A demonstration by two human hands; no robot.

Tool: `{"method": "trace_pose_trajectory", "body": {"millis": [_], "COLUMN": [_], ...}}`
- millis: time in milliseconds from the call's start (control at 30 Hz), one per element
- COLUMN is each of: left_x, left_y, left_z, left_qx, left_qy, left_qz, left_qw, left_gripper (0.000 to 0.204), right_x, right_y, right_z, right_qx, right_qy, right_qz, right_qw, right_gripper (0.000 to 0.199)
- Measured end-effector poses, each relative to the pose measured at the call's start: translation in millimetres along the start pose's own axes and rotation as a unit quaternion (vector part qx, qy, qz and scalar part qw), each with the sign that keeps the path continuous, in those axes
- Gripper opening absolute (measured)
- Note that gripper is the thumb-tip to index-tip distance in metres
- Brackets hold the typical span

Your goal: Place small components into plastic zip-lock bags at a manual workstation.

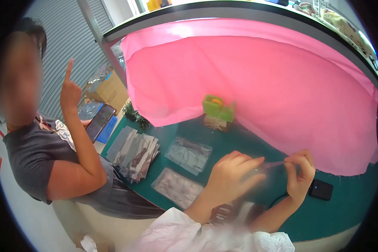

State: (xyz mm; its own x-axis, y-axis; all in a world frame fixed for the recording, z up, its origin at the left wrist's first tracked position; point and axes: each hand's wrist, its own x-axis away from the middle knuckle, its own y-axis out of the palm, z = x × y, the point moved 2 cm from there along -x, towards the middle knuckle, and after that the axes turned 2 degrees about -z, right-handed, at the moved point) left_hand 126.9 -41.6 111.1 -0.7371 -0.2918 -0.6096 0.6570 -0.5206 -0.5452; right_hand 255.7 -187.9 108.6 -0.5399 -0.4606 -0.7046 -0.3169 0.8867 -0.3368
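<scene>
I see the right hand (300, 171) with fingers pinched on a clear film (274, 164), between both hands above the green worktop (327, 220); left hand (232, 173) at the film's left end (can't tell if its fingers grip). Stacked packets (134, 154) left, black box (321, 190) right.

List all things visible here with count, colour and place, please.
Cloth: one, pink, far side
Table: one, green, centre
Holder: one, green, beside cloth
Packet pile: one, greyish, table's left
Separate packets: several, clear, right of pile
Device: one, black, table's right
Person: one, grey clothing, left
Phone: one, dark, before person
Cardboard box: one, brown, beyond phone
Shutter: one, grey, background left
Clear piece: one, transparent, above table
Hands: two, bare, flanking clear piece
</scene>
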Motion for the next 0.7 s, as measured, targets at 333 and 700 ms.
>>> {"method": "trace_pose_trajectory", "body": {"millis": [333,700], "left_x": [2,-3], "left_y": [2,7], "left_z": [-7,-11], "left_qx": [0.005,0.036], "left_qy": [0.005,-0.006], "left_qz": [0.0,0.017], "left_qw": [1.0,0.999], "left_gripper": [0.027,0.025], "right_x": [1,1], "right_y": [5,3], "right_z": [9,19], "right_qx": [-0.019,-0.014], "right_qy": [-0.013,-0.014], "right_qz": [0.016,0.014], "right_qw": [1.0,1.0], "right_gripper": [0.01,0.011]}}
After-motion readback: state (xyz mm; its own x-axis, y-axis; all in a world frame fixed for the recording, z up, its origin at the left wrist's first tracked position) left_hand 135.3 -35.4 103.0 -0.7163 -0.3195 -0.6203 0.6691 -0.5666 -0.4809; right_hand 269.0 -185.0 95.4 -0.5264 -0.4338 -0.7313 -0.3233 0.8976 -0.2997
